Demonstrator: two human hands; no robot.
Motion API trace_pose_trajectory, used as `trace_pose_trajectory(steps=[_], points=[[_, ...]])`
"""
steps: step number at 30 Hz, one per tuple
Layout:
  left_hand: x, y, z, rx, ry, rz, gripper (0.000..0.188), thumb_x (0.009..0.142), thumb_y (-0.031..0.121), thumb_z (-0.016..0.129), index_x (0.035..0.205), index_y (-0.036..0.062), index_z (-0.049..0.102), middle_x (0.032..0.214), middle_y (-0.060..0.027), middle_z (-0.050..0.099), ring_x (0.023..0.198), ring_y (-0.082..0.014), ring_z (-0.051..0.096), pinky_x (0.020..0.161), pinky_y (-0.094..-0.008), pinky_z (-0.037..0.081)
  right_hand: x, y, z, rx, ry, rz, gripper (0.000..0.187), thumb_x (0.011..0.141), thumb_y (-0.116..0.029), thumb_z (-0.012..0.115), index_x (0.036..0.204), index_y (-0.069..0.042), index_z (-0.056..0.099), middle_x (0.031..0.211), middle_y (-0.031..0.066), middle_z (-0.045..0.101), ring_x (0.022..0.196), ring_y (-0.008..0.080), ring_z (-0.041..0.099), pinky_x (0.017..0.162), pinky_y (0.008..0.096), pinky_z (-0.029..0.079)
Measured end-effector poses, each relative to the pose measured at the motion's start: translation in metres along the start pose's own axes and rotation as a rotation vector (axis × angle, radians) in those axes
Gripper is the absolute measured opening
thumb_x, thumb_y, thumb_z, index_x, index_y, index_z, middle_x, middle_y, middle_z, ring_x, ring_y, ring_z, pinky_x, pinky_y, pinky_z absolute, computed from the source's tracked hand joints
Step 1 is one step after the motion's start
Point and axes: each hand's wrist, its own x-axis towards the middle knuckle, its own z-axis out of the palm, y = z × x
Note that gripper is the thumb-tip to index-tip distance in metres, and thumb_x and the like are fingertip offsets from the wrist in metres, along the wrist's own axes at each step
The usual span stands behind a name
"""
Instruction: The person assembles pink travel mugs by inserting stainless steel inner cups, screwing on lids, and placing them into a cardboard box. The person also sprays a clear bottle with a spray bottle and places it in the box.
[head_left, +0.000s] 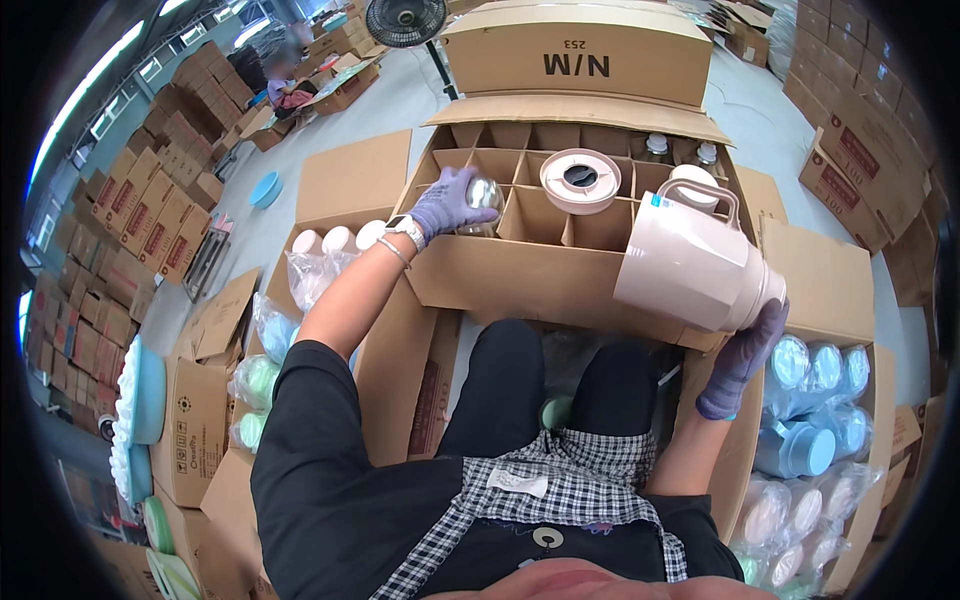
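Observation:
My left hand (447, 203), in a grey-purple glove, is closed around a silvery glass flask liner (484, 194) at a compartment of the divided carton (520, 262) in front of me. In my gloved right hand (742, 362) is a pale pink thermos jug (680, 262), gripped at its narrower end. The jug lies tilted on its side over the carton's near right corner, its handle facing up and away from me. Between my hands, a round pink part (581, 182) with a black centre rests on the cardboard dividers. Silvery bottle-like liners (656, 148) stand in far right compartments.
At my right, an open carton holds bagged blue jugs (797, 449) and pink pieces (765, 508). Pink-topped items (340, 240) and bagged green ones (262, 380) sit at my left. Beyond the divided carton stand a large box (580, 55) and a fan (405, 20). A person (288, 90) sits far left.

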Motion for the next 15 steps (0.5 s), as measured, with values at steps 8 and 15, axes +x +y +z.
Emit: trace_pose_trajectory(steps=[8, 15], points=[[0.087, -0.014, 0.01, -0.193, 0.355, 0.03, 0.044, 0.102, 0.044, 0.066, 0.124, 0.0074, 0.074, 0.118, -0.0198, 0.072, 0.116, -0.0364, 0.068, 0.104, -0.0456, 0.053, -0.061, 0.042, 0.028, 0.453, 0.096, 0.028, 0.055, 0.116, -0.042, 0.046, 0.154, -0.003, 0.05, 0.152, 0.0171, 0.059, 0.134, 0.0256, 0.061, 0.113, 0.0441, 0.051], [0.194, 0.017, -0.002, -0.028, 0.017, 0.05, 0.048, 0.099, 0.042, 0.067, 0.129, 0.0046, 0.073, 0.124, -0.0215, 0.076, 0.115, -0.0376, 0.073, 0.102, -0.0448, 0.055, -0.125, 0.085, 0.04, 1.055, -0.098, 0.772, 0.049, 0.111, -0.04, 0.055, 0.147, -0.007, 0.056, 0.143, 0.0129, 0.062, 0.116, 0.0226, 0.059, 0.099, 0.0389, 0.049]])
